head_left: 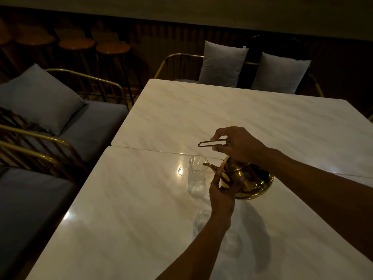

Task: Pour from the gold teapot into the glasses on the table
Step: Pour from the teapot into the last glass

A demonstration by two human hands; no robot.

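The gold teapot (255, 181) is tilted to the left above the marble table (141, 199), its spout tip over the rim of a clear glass (196, 174). My right hand (240, 144) grips the teapot's wire handle from above. My left hand (222, 190) presses against the pot's front, near the base of the spout. A second glass (201, 219) stands nearer to me, partly hidden behind my left forearm. A third glass (232, 243) is faintly visible just right of that forearm. I cannot make out any liquid flowing.
A second marble table (242, 114) butts against the far edge of this one. Grey cushioned benches with gold frames (50, 138) line the left side. Two chairs with grey pillows (222, 63) stand at the far end, and round stools (76, 44) beyond.
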